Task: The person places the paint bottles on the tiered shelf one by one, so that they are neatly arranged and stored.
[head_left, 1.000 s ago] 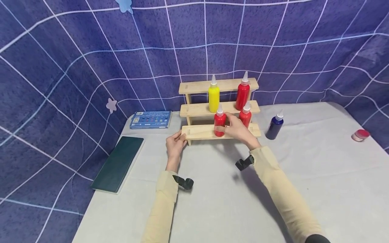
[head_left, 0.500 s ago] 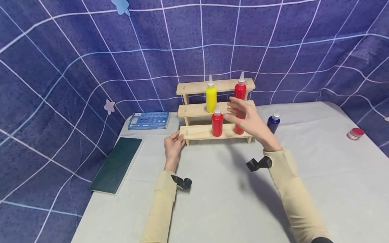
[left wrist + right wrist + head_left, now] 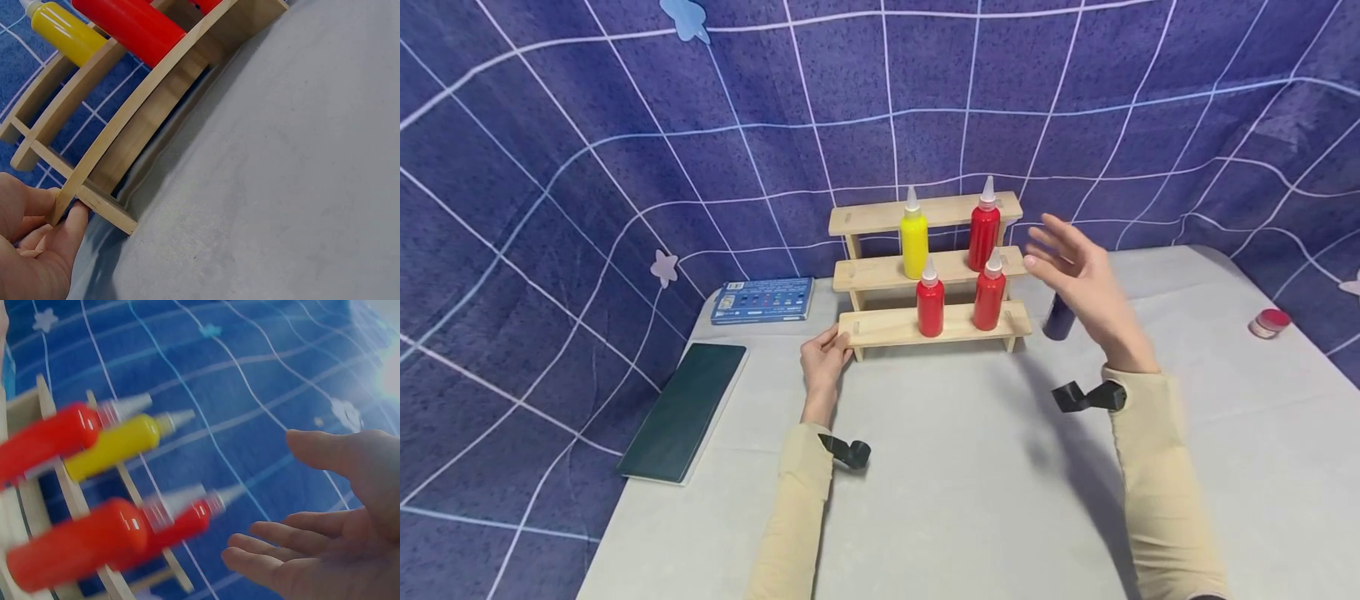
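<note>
My left hand (image 3: 823, 362) pinches the left end of the lowest plank of a three-tier wooden shelf (image 3: 880, 327); in the left wrist view the thumb and fingers (image 3: 74, 226) close on that end. Two red squeeze bottles stand upright on the lowest tier, one left (image 3: 930, 310) and one right (image 3: 988, 300). A yellow squeeze bottle (image 3: 914, 243) and a third red squeeze bottle (image 3: 984, 237) stand on the middle tier. To the right of the shelf my right hand (image 3: 1093, 287) is raised with spread fingers and holds nothing. It partly covers a dark blue bottle (image 3: 1058, 319) on the table.
At the left lie a blue box (image 3: 763, 301) and a dark green notebook (image 3: 688, 412). A small jar with a red lid (image 3: 1269, 323) sits far right on the white-covered table (image 3: 940, 475). A blue gridded curtain (image 3: 775, 142) hangs close behind the shelf.
My right hand has let go of the left red bottle on the lowest tier and moved right, over to the dark blue bottle. The left hand keeps its grip on the shelf.
</note>
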`<state>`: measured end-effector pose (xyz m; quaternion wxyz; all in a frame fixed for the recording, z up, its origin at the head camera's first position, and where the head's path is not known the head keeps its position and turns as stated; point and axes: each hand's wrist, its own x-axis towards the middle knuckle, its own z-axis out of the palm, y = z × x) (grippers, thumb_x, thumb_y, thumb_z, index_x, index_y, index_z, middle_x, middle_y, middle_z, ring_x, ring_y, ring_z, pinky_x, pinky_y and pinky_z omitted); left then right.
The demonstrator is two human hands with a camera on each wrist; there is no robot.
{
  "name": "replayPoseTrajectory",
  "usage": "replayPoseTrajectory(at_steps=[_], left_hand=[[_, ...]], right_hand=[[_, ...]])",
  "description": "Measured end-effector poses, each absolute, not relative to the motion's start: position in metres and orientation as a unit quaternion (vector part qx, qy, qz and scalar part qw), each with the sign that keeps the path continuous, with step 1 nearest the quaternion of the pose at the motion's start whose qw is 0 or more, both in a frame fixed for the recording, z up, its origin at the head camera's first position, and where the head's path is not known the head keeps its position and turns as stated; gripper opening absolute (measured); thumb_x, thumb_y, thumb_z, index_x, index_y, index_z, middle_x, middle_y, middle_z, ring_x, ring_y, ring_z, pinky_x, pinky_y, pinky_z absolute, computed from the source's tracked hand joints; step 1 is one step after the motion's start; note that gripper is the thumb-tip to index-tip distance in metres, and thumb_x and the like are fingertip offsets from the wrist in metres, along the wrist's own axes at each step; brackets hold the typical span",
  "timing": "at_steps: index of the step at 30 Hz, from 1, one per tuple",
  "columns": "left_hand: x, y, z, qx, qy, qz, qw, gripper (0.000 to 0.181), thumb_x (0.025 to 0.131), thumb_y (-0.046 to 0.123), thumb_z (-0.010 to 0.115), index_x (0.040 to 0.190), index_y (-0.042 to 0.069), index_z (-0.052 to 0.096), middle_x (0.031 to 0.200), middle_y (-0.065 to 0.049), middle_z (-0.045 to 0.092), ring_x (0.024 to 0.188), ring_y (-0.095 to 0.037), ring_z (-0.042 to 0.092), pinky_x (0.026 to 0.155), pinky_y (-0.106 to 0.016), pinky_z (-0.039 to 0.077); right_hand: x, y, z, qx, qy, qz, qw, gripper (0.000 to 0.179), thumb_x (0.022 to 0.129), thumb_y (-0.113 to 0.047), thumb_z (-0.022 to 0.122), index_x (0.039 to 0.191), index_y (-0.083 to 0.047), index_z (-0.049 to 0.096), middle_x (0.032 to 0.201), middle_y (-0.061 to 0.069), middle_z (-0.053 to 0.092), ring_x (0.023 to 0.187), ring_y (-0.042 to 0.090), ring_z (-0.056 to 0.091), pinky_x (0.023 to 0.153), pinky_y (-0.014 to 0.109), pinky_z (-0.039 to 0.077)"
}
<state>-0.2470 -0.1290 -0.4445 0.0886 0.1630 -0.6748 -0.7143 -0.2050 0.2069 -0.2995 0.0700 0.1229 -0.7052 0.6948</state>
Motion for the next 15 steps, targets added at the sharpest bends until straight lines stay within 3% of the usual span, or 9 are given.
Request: replayPoseTrajectory(at_steps=[4,9,12,15], left_hand=[[-0.247,-0.129,-0.443,0.162,-0.674,-0.715,0.087,0.036,0.095,0.002,0.061,0.13,-0.005,0.058,0.123,-0.025,0.063,0.111,-0.03,0.064,0.082,-0.02,0.059],[-0.248,-0.129,-0.442,0.16,-0.675,-0.714,0.092,0.036,0.095,0.001,0.061,0.13,-0.006,0.058,0.123,-0.026,0.063,0.112,-0.031,0.064,0.082,-0.02,0.058],[-0.248,-0.129,-0.443,0.161,-0.676,-0.713,0.097,0.036,0.094,0.001,0.061,0.129,-0.006,0.058,0.122,-0.026,0.063,0.111,-0.031,0.064,0.081,-0.019,0.058],[-0.247,-0.128,-0.444,0.163,-0.674,-0.714,0.097,0.035,0.094,0.001,0.061,0.129,-0.007,0.058,0.121,-0.027,0.063,0.11,-0.031,0.064,0.08,-0.019,0.059]], right_hand=[[-0.207,0.229,-0.306,0.108,-0.67,0.728,0.096,0.068,0.093,-0.002,0.063,0.151,0.001,0.028,0.15,0.023,0.039,0.115,0.006,0.056,0.097,0.012,0.049],[-0.216,0.253,-0.321,0.042,-0.712,0.691,0.116,0.073,0.092,-0.007,0.067,0.153,-0.002,0.026,0.153,0.023,0.034,0.134,0.024,0.046,0.104,0.015,0.044],[-0.224,0.262,-0.336,0.005,-0.749,0.655,0.098,0.077,0.093,-0.011,0.066,0.154,-0.002,0.021,0.156,0.025,0.027,0.141,0.036,0.033,0.111,0.02,0.039],[-0.232,0.268,-0.355,-0.012,-0.773,0.63,0.071,0.079,0.093,-0.012,0.065,0.155,0.0,0.016,0.156,0.026,0.025,0.141,0.04,0.031,0.113,0.023,0.038]])
